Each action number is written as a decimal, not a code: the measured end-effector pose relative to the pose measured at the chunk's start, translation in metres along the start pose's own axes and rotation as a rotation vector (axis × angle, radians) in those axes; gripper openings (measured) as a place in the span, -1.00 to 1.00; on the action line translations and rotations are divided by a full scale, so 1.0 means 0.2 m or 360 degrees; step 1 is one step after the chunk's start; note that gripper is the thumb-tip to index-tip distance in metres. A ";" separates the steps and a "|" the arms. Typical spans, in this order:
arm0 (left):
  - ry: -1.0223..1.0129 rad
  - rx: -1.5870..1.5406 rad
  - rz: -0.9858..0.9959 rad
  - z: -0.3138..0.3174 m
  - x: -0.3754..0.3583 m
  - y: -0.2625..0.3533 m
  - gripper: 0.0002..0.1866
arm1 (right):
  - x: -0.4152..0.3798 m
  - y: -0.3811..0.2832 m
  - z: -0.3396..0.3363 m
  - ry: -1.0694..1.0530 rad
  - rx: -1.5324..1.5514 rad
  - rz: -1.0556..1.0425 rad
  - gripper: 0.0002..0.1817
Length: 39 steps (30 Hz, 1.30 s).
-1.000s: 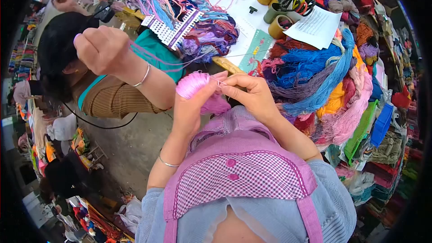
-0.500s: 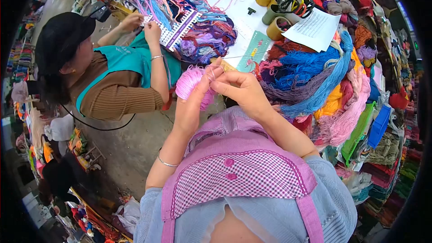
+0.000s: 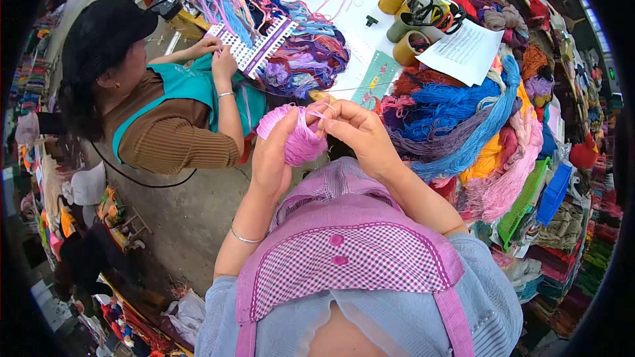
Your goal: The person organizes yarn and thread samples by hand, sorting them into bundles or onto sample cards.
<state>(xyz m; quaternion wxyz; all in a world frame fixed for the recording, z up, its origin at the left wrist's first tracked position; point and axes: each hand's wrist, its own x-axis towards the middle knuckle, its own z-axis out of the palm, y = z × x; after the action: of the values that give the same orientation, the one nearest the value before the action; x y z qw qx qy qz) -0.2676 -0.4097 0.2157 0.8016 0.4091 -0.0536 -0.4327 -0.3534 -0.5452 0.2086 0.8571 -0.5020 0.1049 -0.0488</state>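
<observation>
A ball of pink yarn (image 3: pixel 304 144) sits in my left hand (image 3: pixel 270 162), with the thumb across its front and the fingers behind it, mostly hidden. At the ball's upper right, my right hand (image 3: pixel 364 137) has its thumb and forefinger pinched on a pink strand that runs from the ball. Both hands are close together in front of my checked apron (image 3: pixel 370 251), near the table's front edge. A dark blue, purple and red heap of thread (image 3: pixel 307 59) lies beyond the ball.
Skeins of blue yarn (image 3: pixel 440 116) and pink yarn (image 3: pixel 506 178) pile up on the right. A printed sheet (image 3: pixel 463 51), a green card (image 3: pixel 376 79) and a tan cup (image 3: pixel 410 47) are on the table. At left, a co-worker (image 3: pixel 178 132) handles thread beside a white-and-purple card (image 3: pixel 261 46).
My left thumb has shifted down and left, showing more of the ball's front. My right hand stays pinched beside it. The co-worker's head and hands have moved slightly.
</observation>
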 end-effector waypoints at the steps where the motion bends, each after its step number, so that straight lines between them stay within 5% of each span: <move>1: 0.0049 0.0021 -0.0005 0.00 0.00 0.00 -0.58 | 0.01 0.01 0.00 0.0029 -0.0062 -0.0026 -0.88; 9: 0.0154 0.0090 0.0125 -0.04 0.04 0.00 -0.64 | 0.07 0.01 -0.02 0.0133 0.0113 -0.0017 -0.84; 11: 0.0153 0.0079 0.0137 -0.04 0.05 0.00 -0.65 | 0.10 0.01 -0.02 0.0201 -0.0334 0.0059 -0.82; 14: 0.0014 0.0685 0.0504 -0.08 0.08 -0.04 -0.64 | 0.13 0.02 -0.02 0.0089 -0.0298 0.0247 -0.78; 20: 0.0106 0.0104 0.0251 -0.06 0.10 0.01 -0.66 | 0.16 0.01 -0.06 0.0122 -0.0433 0.0134 -0.81; 25: 0.0195 0.0237 0.0197 -0.05 0.14 0.01 -0.65 | 0.20 0.02 -0.10 0.0095 -0.0605 0.0073 -0.79; 33: 0.0353 0.0161 0.0225 -0.11 0.21 -0.01 -0.75 | 0.29 -0.01 -0.08 0.0223 -0.0143 0.0078 -0.81; 35: 0.0321 -0.0091 0.0249 -0.11 0.22 0.03 -0.75 | 0.36 -0.05 -0.09 0.0136 0.0350 0.0419 -0.83; 36: 0.0661 -0.0273 0.0058 -0.15 0.23 0.01 -0.73 | 0.40 -0.05 -0.16 0.0026 0.0614 0.0568 -0.83; 37: 0.0343 -0.0567 0.0028 -0.27 0.22 -0.02 -0.76 | 0.47 -0.06 -0.27 -0.0321 0.0721 0.0716 -0.81; 38: 0.0016 -0.0853 -0.0008 -0.42 0.19 -0.07 -0.77 | 0.55 -0.14 -0.33 -0.0303 0.0157 0.0762 -0.78; 39: 0.0130 -0.0785 -0.0137 -0.52 0.16 -0.11 -0.78 | 0.65 -0.21 -0.38 -0.0268 -0.0403 0.0796 -0.75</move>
<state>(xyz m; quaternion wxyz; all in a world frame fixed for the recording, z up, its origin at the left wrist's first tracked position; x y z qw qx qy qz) -0.2161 -0.3755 0.1231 0.8595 0.2203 0.1035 -0.4494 -0.2429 -0.6560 0.1922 0.7787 -0.5659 0.1590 0.2194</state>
